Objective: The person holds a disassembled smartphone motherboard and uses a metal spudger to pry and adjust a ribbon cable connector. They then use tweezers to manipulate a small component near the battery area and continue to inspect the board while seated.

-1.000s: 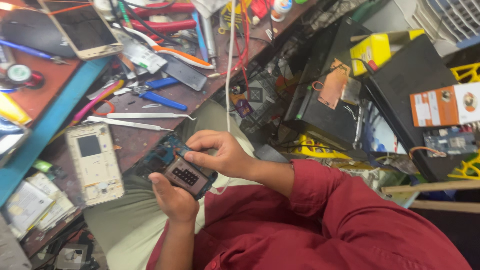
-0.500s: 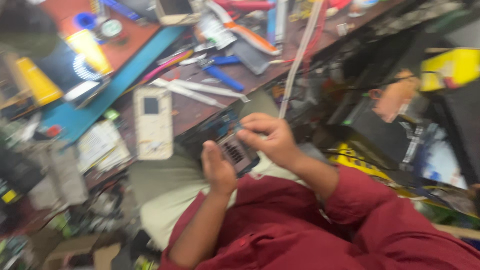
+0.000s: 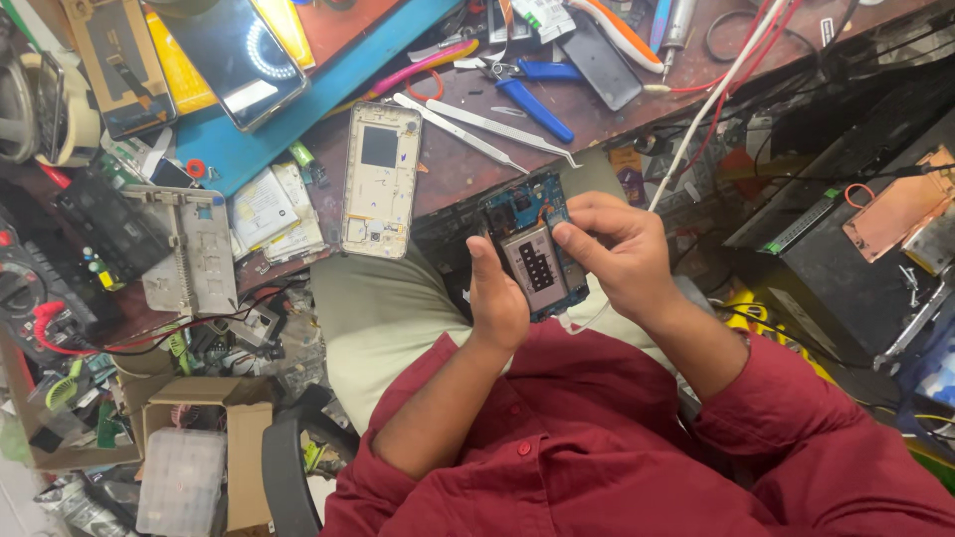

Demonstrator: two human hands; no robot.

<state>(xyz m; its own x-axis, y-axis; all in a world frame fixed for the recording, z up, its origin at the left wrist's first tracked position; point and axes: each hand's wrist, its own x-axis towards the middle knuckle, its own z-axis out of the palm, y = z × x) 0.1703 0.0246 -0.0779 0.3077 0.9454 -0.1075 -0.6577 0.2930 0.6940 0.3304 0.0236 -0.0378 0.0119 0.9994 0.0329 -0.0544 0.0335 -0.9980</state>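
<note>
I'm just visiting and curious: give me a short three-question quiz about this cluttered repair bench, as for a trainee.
1. True or false: both hands hold the opened phone.
2. Which lies nearest the empty phone frame? A) tweezers B) blue-handled pliers C) cardboard box
3. What colour is the person's shirt?

Key: 1. True: left hand and right hand grip it. 2. A. 3. Dark red.

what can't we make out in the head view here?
- Opened phone: its lower end is covered by the left hand and its right edge by the right hand.
- Board parts inside the phone: too small to identify.
- Smartphone on the blue mat: top cut off by the frame edge.
- Clear plastic box: contents too blurred to tell.
</note>
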